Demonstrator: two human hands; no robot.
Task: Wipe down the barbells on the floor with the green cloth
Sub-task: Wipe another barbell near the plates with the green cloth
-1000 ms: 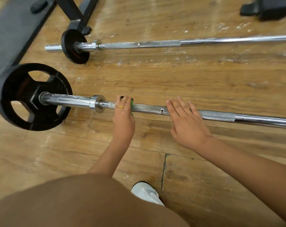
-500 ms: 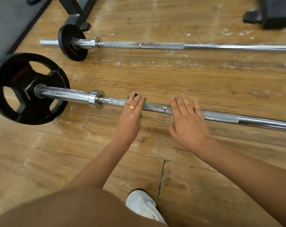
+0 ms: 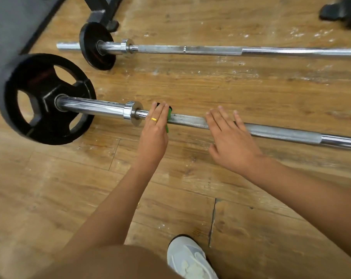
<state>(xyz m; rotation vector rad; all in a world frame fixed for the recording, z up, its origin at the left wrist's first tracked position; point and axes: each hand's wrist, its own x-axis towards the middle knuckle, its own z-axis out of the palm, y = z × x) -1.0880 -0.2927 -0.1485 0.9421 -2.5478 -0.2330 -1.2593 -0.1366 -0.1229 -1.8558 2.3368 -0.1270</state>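
The near barbell (image 3: 281,133) lies across the wooden floor, with a large black plate (image 3: 44,97) on its left end. My left hand (image 3: 154,131) presses a green cloth (image 3: 168,119) onto the bar with straight fingers, just right of the chrome collar (image 3: 131,113). Only a strip of the cloth shows beside my fingers. My right hand (image 3: 229,137) rests flat on the knurled part of the same bar, a hand's width to the right. The far barbell (image 3: 210,50) lies parallel behind it and carries a small black plate (image 3: 97,46).
A black rack foot (image 3: 102,15) stands behind the small plate, and a grey mat (image 3: 11,23) covers the floor at the far left. Dark equipment (image 3: 343,11) sits at the top right. My white shoe (image 3: 188,260) is on the floor below my hands.
My left hand slid the cloth right along the bar, then back left toward the collar. My right hand stayed flat on the bar.
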